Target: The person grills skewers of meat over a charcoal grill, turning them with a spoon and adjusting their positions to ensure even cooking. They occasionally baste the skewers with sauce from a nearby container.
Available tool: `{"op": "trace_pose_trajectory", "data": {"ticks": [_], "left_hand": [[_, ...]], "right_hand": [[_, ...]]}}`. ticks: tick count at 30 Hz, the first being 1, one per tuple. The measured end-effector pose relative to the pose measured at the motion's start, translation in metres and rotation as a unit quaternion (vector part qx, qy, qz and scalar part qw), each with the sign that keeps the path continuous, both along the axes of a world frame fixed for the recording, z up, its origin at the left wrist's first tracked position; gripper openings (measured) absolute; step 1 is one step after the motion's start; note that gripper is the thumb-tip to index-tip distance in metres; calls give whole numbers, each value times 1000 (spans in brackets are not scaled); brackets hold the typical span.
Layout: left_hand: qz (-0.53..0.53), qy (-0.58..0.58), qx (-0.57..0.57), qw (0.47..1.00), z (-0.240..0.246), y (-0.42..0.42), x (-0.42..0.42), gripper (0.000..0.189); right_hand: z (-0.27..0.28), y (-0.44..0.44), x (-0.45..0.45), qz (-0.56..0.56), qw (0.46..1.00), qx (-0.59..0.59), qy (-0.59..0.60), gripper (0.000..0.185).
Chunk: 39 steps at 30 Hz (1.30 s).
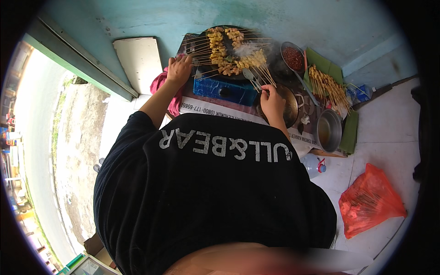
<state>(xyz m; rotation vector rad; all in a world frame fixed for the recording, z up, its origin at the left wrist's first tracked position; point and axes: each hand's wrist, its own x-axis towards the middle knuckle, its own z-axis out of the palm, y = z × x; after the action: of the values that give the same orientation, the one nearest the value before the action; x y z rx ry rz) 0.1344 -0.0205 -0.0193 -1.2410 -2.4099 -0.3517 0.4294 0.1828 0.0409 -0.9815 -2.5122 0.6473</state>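
Skewers of yellowish meat lie in a ring on a round dark grill pan, their sticks pointing outward. Smoke rises at the pan's right side. Beneath it stands a blue portable stove with a black knob. My left hand is at the pan's left, over a pink cloth and beside the stick ends; its fingertips are partly hidden, so I cannot tell whether it grips anything. My right hand holds a metal spoon by the handle, its bowl by the lower right skewers.
A pan of red sauce with a ladle stands right of the stove. More skewers lie on a banana leaf. Nearer are a metal pot, a round pan, a bottle and a red plastic bag. A wall rises behind.
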Motion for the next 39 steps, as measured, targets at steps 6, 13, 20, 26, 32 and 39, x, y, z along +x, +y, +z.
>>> {"op": "trace_pose_trajectory", "data": {"ticks": [6,13,20,26,32,39], "left_hand": [[-2,42,1,999,2,-1,-1,21],[-50,81,7,995,7,-5,3,22],[-88,160,-19,983,-1,2,-5,21],[-87,147,-23,985,-1,3,-8,21],[-70,147,-26,986,0,2,-9,15],[-45,131,39,990,9,-3,1,6]], "right_hand": [[0,-3,-3,6,1000,20,19,14],[1,-6,-4,11,999,33,29,12],[4,-7,-3,22,999,23,41,13],[4,-7,0,15,999,27,35,13],[0,-6,2,4,999,39,16,14],[-4,-3,3,13,997,49,60,13]]}}
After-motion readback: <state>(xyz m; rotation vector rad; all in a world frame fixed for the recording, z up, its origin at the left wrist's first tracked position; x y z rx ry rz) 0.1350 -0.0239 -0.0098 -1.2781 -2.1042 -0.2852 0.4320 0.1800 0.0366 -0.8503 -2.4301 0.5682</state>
